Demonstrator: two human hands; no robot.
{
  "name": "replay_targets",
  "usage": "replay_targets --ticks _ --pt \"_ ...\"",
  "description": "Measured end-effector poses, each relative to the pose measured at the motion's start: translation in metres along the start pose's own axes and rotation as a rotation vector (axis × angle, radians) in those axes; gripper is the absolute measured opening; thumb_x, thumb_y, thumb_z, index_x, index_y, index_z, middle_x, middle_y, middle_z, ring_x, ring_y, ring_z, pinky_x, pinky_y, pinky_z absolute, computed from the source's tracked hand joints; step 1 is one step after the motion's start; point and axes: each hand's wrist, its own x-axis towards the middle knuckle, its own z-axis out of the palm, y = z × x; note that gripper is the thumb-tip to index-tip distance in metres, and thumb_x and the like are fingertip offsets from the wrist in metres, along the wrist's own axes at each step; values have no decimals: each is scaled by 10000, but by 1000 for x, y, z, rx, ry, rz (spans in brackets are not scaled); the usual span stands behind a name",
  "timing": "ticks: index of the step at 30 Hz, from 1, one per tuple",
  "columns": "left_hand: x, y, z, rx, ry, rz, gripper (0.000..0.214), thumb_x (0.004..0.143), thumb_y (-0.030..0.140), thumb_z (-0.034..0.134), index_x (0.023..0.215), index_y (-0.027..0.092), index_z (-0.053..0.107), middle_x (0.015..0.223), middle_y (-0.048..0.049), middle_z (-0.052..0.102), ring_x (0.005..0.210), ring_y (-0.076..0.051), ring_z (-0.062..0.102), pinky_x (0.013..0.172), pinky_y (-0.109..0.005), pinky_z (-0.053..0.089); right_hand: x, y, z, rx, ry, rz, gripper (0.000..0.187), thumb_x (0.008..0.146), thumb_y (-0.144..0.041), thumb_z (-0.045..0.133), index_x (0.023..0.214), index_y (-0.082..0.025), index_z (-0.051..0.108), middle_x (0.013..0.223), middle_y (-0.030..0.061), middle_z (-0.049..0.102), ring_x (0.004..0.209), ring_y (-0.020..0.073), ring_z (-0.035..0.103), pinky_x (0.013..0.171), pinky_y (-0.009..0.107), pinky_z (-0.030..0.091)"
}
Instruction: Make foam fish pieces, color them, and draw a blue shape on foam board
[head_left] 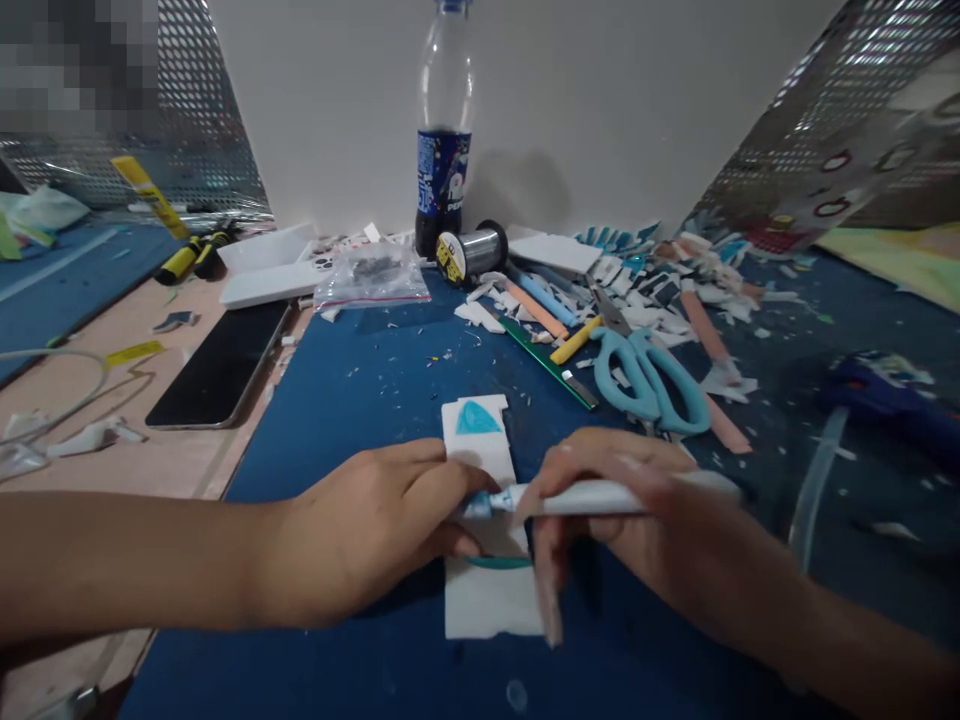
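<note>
A white foam strip (484, 600) lies on the blue cutting mat (360, 400), with a blue-coloured arch shape (478, 418) at its far end. My left hand (367, 530) presses on the strip, fingers curled over its left edge. My right hand (622, 520) grips a white marker (600, 496) with a light-blue tip that points left and touches the strip near my left fingertips. A teal curved line shows on the strip below the marker.
Teal scissors (652, 385), a green ruler (551, 365), pens and paper scraps lie beyond the hands. A dark soda bottle (444, 150), a wire spool (471, 250), a plastic bag (371, 275) and a black phone (221, 365) stand further back. A blue tool (885, 395) lies right.
</note>
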Motion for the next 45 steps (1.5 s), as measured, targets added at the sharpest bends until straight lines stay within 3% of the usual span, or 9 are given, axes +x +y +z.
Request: replay_targets --ticks 3,7,10,16,26,30,35,38,45 --pt "0 0 -2 18 7 26 209 959 235 312 1011 116 476 771 -52 615 637 -125 538 555 -187 448 -1 -1 -1 57 -26 37 505 847 -555 433 968 -125 667 800 106 696 680 195 677 651 312 542" --pt "-3 1 -1 50 39 2 206 957 249 326 1034 129 474 761 -48 622 632 -130 553 518 -183 438 2 -1 -3 -89 171 79 234 848 -384 553 903 -166 619 567 5 623 396 108 568 397 201 463" --pt "-6 1 3 18 81 -76 203 950 229 331 1098 141 440 847 -67 645 709 -137 607 539 -179 462 5 -3 -3 -174 273 86 202 798 -365 634 834 -175 573 531 -16 598 337 90 517 356 191 432" --pt "-6 0 4 -17 147 -154 205 918 167 343 1113 144 401 957 -106 646 822 -151 657 637 -201 509 9 -9 -2 -196 137 161 329 877 -435 501 745 -148 595 459 -2 586 359 93 530 408 198 469" --pt "-9 -1 10 -385 247 -423 206 956 280 333 1145 229 397 995 -53 590 787 -104 582 589 -149 469 7 -4 -2 -185 154 195 483 846 -529 485 711 -97 653 588 79 673 341 93 545 353 185 448" --pt "-5 -5 7 -577 161 -493 240 957 343 337 1138 210 421 900 -39 565 695 -93 526 556 -159 447 8 -4 0 -171 212 180 392 794 -472 600 711 -94 662 580 64 671 351 100 566 341 174 454" --pt "1 -8 3 -688 202 -533 219 945 323 392 1076 171 480 837 -26 566 684 -86 522 580 -163 450 9 -8 3 -244 277 191 277 739 -372 696 676 -105 667 539 38 656 380 101 595 357 150 475" --pt "1 -9 3 -682 161 -539 238 943 310 404 1113 183 510 846 -19 588 669 -74 530 582 -152 447 10 -8 4 -276 275 197 264 763 -364 677 713 -105 675 531 40 664 401 115 619 383 156 504" --pt "2 -10 2 -632 122 -454 271 949 247 386 1107 205 602 838 -6 625 664 -62 535 541 -123 419 12 -5 2 -260 283 199 258 773 -366 666 715 -115 674 594 48 703 428 107 641 426 140 530"
